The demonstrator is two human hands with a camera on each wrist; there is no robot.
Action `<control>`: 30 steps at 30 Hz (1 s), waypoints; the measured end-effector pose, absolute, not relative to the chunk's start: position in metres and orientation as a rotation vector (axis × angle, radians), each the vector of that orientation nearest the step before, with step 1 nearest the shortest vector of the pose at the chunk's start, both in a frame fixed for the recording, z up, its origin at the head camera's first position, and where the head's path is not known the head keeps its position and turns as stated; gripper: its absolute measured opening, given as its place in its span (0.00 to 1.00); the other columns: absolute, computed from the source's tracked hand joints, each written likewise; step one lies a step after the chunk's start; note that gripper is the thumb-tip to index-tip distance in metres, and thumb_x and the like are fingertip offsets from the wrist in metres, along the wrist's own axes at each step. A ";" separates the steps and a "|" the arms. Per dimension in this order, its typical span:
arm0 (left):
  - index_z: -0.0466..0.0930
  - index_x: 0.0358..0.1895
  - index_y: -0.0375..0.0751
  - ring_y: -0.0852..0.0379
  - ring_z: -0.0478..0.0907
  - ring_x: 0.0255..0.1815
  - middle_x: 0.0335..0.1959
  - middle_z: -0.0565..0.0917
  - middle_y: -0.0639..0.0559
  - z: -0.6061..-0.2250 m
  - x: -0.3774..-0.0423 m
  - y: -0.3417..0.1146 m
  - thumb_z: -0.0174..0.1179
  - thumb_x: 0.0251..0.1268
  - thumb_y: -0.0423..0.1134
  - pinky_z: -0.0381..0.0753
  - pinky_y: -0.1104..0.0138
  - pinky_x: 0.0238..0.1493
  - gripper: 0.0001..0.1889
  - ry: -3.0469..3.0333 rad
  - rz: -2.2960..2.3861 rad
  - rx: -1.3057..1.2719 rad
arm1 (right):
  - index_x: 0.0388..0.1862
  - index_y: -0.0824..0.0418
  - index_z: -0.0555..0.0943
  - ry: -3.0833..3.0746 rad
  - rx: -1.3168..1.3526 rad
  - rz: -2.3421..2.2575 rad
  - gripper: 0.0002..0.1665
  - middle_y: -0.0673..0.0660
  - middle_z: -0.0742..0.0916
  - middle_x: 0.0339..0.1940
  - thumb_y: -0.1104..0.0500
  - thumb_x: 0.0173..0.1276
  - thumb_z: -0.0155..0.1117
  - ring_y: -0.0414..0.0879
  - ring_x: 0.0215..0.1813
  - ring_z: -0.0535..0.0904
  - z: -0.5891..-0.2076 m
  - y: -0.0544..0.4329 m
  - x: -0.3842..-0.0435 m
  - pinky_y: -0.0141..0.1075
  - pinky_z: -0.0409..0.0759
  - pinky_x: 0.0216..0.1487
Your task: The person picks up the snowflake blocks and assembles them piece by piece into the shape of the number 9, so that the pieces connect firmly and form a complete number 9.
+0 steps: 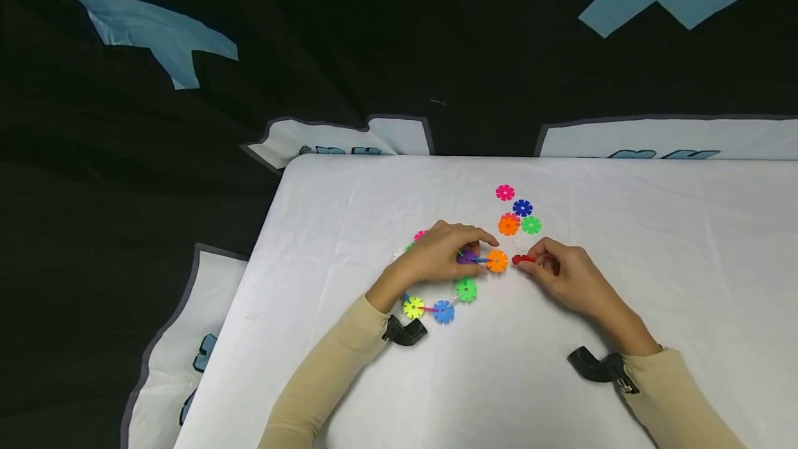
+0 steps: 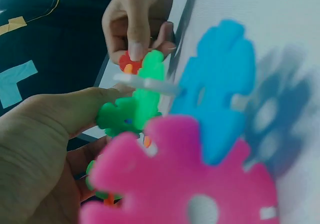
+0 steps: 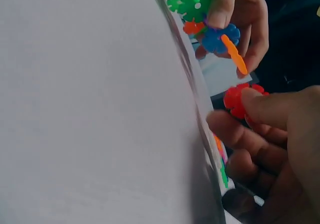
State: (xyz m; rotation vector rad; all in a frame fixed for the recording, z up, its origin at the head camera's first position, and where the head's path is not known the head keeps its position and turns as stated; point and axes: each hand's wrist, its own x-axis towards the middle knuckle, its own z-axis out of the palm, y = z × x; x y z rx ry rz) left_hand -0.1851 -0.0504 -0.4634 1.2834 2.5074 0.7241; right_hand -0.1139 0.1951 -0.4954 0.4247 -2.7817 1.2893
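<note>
While the left hand pinches a disc chain, the right hand pinches a red disc between its fingers.

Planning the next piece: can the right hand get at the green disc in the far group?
Probably yes: the green disc lies just beyond the right hand, with nothing visibly blocking the way. But its grip is taken by a red disc, which it would likely need to release first.

left hand: pinching | right hand: pinching | hands: near, apart | forearms: angled inward
</note>
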 end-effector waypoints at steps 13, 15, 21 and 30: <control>0.86 0.49 0.50 0.66 0.70 0.27 0.27 0.79 0.59 -0.465 -0.184 -0.049 0.71 0.57 0.47 0.65 0.73 0.35 0.16 2.526 0.782 1.354 | 0.31 0.57 0.81 -2.695 0.558 1.236 0.11 0.44 0.74 0.18 0.68 0.55 0.75 0.35 0.22 0.66 -0.491 0.189 -0.109 0.28 0.66 0.23; 0.86 0.49 0.50 0.66 0.70 0.26 0.27 0.79 0.59 -0.465 -0.184 -0.049 0.71 0.57 0.47 0.64 0.73 0.34 0.16 2.523 0.786 1.358 | 0.31 0.57 0.81 -2.696 0.565 1.214 0.11 0.44 0.74 0.18 0.68 0.55 0.75 0.35 0.22 0.65 -0.489 0.188 -0.108 0.28 0.66 0.23; 0.87 0.48 0.50 0.64 0.71 0.26 0.26 0.78 0.59 -0.465 -0.184 -0.048 0.71 0.57 0.47 0.64 0.72 0.35 0.16 2.510 0.801 1.350 | 0.29 0.56 0.81 -2.702 0.579 1.137 0.11 0.44 0.73 0.16 0.67 0.54 0.76 0.35 0.21 0.64 -0.488 0.187 -0.107 0.28 0.64 0.22; 0.87 0.48 0.49 0.64 0.70 0.27 0.26 0.78 0.59 -0.466 -0.184 -0.045 0.71 0.57 0.46 0.64 0.73 0.33 0.16 2.503 0.795 1.357 | 0.30 0.57 0.81 -2.699 0.612 1.018 0.10 0.43 0.74 0.17 0.65 0.54 0.76 0.34 0.21 0.63 -0.486 0.186 -0.106 0.28 0.64 0.22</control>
